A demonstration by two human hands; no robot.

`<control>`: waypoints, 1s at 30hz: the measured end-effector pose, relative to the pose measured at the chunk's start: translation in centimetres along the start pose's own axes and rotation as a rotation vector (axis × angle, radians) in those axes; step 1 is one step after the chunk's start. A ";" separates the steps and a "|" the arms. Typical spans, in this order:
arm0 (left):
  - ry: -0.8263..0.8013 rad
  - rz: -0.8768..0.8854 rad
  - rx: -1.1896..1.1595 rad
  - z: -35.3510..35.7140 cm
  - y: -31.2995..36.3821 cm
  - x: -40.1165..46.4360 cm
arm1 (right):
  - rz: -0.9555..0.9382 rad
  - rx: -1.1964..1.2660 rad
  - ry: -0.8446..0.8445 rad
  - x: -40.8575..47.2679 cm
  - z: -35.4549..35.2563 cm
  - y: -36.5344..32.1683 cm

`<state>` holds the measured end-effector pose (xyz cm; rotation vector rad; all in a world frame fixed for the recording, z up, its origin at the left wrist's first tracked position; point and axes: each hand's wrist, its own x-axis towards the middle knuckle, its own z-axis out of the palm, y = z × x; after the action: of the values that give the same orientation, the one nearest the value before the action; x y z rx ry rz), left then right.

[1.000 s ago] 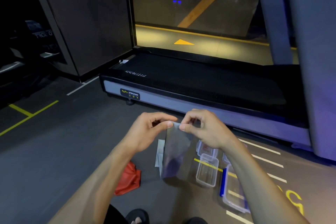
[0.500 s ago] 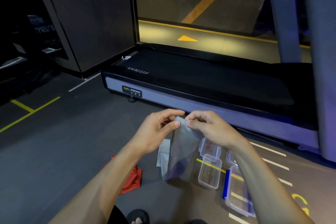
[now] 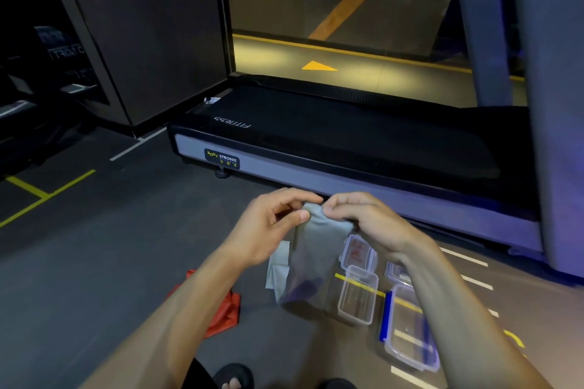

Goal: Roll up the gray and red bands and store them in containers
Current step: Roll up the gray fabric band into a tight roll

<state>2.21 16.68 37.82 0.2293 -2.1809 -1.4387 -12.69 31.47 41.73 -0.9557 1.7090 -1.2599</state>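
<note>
Setting: A person stands on a dark gym floor beside a black treadmill, the landmark here, its grey side rail marked "Body Strong".
Left hand: In front of the treadmill's rail, its grip is closed on the top edge of a thin, limp grey elastic band, thumb against curled fingers.
Right hand: Its grip pinches the same top edge from the other side, fingertips touching the left hand's.
Grey band: It hangs from both hands as a soft, matte, faintly sheer sheet, the lower end drooping toward the floor in front of the treadmill; the top looks just folded over, so the roll appears barely begun.
Red band: A crumpled red-orange elastic strip lies on the floor, farther from the treadmill than the hands and partly hidden by the left forearm.
Containers: A small clear rectangular plastic box sits open on the floor below the hanging band; a larger clear tub with a blue clip lies beside it, farther along the treadmill's rail. Clear lids rest nearer the treadmill.
Doing it well: The roll probably wants even tension, edges kept square and turns tight, so the slippery material does not spring open or outgrow the small box.
</note>
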 end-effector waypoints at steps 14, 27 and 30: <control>0.045 0.087 0.242 0.8 0.8 -0.1 | 0.095 0.197 -0.012 -0.5 -0.4 1.1; 0.085 0.076 0.453 0.6 1.0 0.0 | -0.196 -0.195 0.100 -0.6 0.0 1.3; 0.088 0.024 0.438 0.8 0.8 0.0 | -0.283 -0.475 0.189 -0.7 0.2 1.0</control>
<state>1.94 17.68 38.25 0.4089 -2.3910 -0.9029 -12.36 32.22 40.81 -1.4341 2.1343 -1.1679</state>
